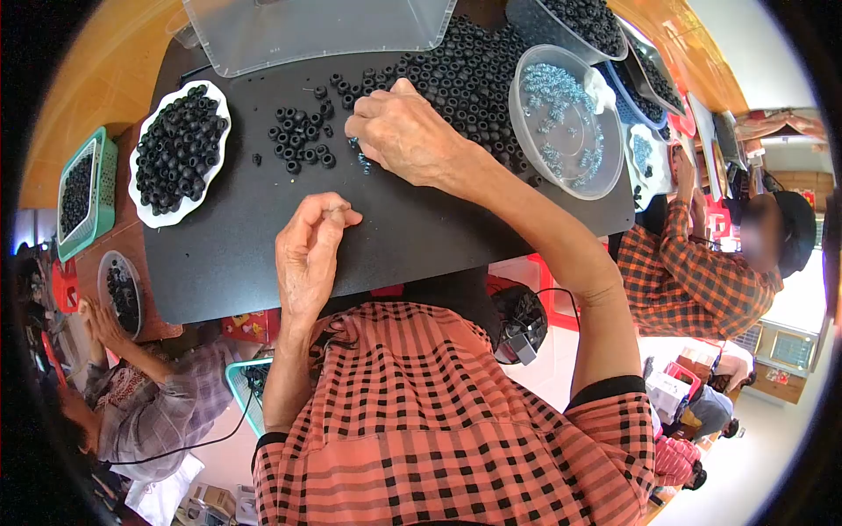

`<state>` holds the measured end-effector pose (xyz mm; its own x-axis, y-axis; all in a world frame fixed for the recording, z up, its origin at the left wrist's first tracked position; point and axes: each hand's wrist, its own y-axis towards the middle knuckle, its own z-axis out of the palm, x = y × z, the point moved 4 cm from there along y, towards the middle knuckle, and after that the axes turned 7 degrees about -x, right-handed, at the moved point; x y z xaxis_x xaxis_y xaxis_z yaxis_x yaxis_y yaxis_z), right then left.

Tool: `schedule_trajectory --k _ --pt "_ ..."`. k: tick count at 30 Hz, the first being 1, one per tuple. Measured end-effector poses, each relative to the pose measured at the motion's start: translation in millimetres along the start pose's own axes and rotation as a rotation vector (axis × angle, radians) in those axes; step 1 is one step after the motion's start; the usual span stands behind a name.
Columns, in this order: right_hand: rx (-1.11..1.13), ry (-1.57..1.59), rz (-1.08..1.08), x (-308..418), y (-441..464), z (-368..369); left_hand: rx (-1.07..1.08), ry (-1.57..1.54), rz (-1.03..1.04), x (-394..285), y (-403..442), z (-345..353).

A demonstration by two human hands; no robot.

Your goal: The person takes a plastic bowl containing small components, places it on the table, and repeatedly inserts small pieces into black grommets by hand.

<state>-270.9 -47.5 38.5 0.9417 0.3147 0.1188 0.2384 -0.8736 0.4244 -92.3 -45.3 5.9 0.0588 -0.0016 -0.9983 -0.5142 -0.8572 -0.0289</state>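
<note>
Right hand (408,136): bent over the edge of the big spread of black pieces (474,83), back turned up, covering its own fingertips; I can't tell whether it grips anything.
Blue springs (365,164): a little bunch just under those fingers; held or lying on the table, I can't make out.
Left hand (311,250): above the near part of the dark table (421,250), fingers curled in towards the thumb; whether something tiny is pinched there is unclear.
Small cluster (298,145): loose black pieces between the plate and the right hand, holes showing in many.
White plate (224,114): scalloped, heaped with black pieces, its middle hidden.
Round tub (518,123): clear, on the right, more blue springs inside; a whitish thing at its rim is hard to identify.
Clear bin (316,48): at the far edge, cut off by the top.
Neighbours: one person each side, partly lost towards the dark rim.
</note>
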Motion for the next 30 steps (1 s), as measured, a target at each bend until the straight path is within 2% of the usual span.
schedule_trajectory --k 4,6,7,8,10,11,13,17,19,20,21,23,25,26,27,28,29,30 --pt "-0.052 -0.017 0.008 -2.3 0.1 -1.6 0.01 -0.06 0.052 -2.2 6.3 1.4" --pt "-0.126 0.39 0.156 -3.0 -3.0 -5.8 -0.05 0.021 0.098 -7.7 8.8 1.0" --pt "-0.126 0.391 0.157 1.5 -5.1 -9.7 -0.104 0.102 0.145 -12.2 10.3 0.8" --pt "-0.109 0.548 0.259 4.9 -8.7 -13.0 -0.101 0.103 0.145 -15.7 13.0 2.2" --pt "-0.003 0.801 0.482 13.5 -11.7 -20.1 -0.154 0.376 0.429 -31.6 15.7 5.5" --pt "-0.006 0.802 0.484 16.5 -13.8 -20.3 -0.151 0.378 0.43 -30.9 17.6 6.6" --pt "0.021 1.021 0.655 18.0 -19.0 -14.1 -0.162 0.431 0.575 -33.3 18.1 8.6" --pt "-0.046 1.253 0.72 17.2 -30.9 5.8 -0.131 0.447 0.617 -32.7 20.7 7.5" --pt "-0.093 1.271 0.757 18.4 -34.7 7.2 -0.095 0.373 0.395 -27.1 23.5 5.5" --pt "-0.14 1.285 0.791 18.1 -36.6 7.2 -0.095 0.375 0.393 -26.0 24.1 4.3" --pt "-0.14 1.289 0.792 18.9 -38.3 6.0 -0.121 0.388 0.399 -24.8 25.2 0.6" --pt "-0.161 0.957 0.767 16.0 -44.4 -4.0 -0.173 0.4 0.387 -23.5 26.7 -8.0" --pt "-0.153 0.896 0.735 13.5 -51.6 -5.4 -0.228 0.334 0.31 -21.4 24.7 -19.7" --pt "-0.273 0.613 0.483 14.3 -52.8 -9.7 -0.289 0.227 0.271 -22.5 18.0 -25.9" --pt "-0.384 0.332 0.222 20.2 -54.8 -13.3 -0.386 0.292 0.297 -27.9 7.3 -33.2" --pt "-0.397 0.213 0.192 21.0 -57.3 -11.6 -0.419 0.304 0.372 -21.0 2.1 -39.4" --pt "-0.392 0.231 0.19 23.7 -58.2 -8.9 -0.448 0.317 0.45 -14.4 -3.0 -45.7" --pt "-0.417 0.237 0.151 30.5 -56.1 -13.9 -0.463 0.324 0.437 -13.8 -2.8 -47.0"
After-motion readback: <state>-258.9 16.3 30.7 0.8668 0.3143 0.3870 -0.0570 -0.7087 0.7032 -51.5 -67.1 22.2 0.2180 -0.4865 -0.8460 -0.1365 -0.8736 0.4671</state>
